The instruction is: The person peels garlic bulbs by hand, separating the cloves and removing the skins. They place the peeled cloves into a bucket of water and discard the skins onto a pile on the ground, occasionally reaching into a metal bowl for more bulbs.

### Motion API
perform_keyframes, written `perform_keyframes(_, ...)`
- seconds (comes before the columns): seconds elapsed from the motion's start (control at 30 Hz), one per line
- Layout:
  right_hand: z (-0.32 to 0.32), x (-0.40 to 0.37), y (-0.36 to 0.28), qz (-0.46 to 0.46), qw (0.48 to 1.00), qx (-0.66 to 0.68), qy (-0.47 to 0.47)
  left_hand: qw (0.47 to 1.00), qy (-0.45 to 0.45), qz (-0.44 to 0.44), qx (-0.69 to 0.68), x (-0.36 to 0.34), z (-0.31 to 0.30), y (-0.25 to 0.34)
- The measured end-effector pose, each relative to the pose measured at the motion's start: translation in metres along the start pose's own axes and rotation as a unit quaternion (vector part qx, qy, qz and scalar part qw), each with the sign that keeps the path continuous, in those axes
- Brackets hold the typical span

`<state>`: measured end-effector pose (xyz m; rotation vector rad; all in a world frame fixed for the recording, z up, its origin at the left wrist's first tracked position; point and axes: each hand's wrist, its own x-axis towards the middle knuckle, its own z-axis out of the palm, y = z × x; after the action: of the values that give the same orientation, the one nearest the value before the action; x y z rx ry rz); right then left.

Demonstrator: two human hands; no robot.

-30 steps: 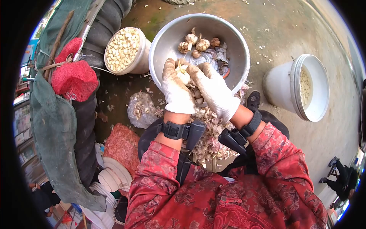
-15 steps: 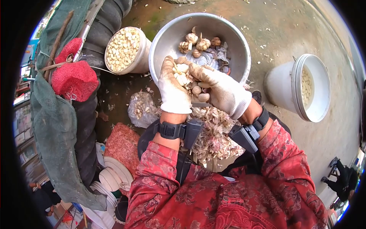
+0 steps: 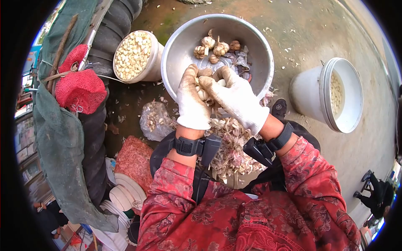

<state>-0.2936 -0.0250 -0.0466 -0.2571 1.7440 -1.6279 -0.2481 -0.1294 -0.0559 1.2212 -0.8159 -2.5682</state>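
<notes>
My left hand (image 3: 192, 102), in a soiled white glove, is closed around garlic cloves (image 3: 202, 93) over the near rim of a metal basin (image 3: 180, 50). My right hand (image 3: 236, 98), gloved the same way, has its thumb across those cloves. Its curled fingers grip a pale clove (image 3: 222, 83); the rest of what it holds is hidden. Several whole garlic bulbs (image 3: 220, 48) lie in the basin beside crumpled clear plastic (image 3: 228, 62). Below my wrists is a heap of garlic skins (image 3: 232, 150).
A bucket of peeled cloves (image 3: 134, 56) stands left of the basin; a white bucket (image 3: 310, 94) with cloves inside is at the right. A plastic bag (image 3: 155, 121), a red mesh sack (image 3: 134, 161) and large black tires (image 3: 94, 138) are on the left. Another person (image 3: 377, 194) is far right.
My right hand has moved inward and curled, its thumb now over the cloves in my left hand. The loose cloves that showed between my hands are mostly covered.
</notes>
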Motion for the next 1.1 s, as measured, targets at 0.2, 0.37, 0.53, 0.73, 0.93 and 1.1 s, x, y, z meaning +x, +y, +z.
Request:
perform_keyframes(0.2, 0.013, 0.004, 0.022, -0.102, 0.993, -0.025, 0.062, 1.0, -0.017, 0.003, -0.001, -0.003, -0.003, -0.007)
perform_keyframes(0.37, 0.006, 0.001, 0.015, -0.022, 0.999, -0.004, 0.049, 1.0, 0.006, 0.02, -0.006, -0.01, 0.005, -0.003)
perform_keyframes(0.53, -0.011, 0.002, -0.002, 0.095, 0.978, 0.175, -0.059, 0.993, -0.119, -0.025, 0.002, 0.01, -0.016, 0.006)
perform_keyframes(0.73, -0.014, 0.006, -0.003, 0.079, 0.986, 0.141, -0.038, 0.995, -0.084, -0.05, 0.017, 0.002, 0.0, 0.01)
perform_keyframes(0.93, -0.005, -0.001, -0.006, 0.098, 0.993, 0.071, -0.009, 0.992, -0.116, -0.033, 0.042, 0.005, -0.012, 0.004)
perform_keyframes(1.1, 0.006, -0.001, 0.011, 0.018, 0.998, -0.012, 0.064, 0.999, -0.034, 0.013, 0.014, -0.004, -0.005, -0.005)
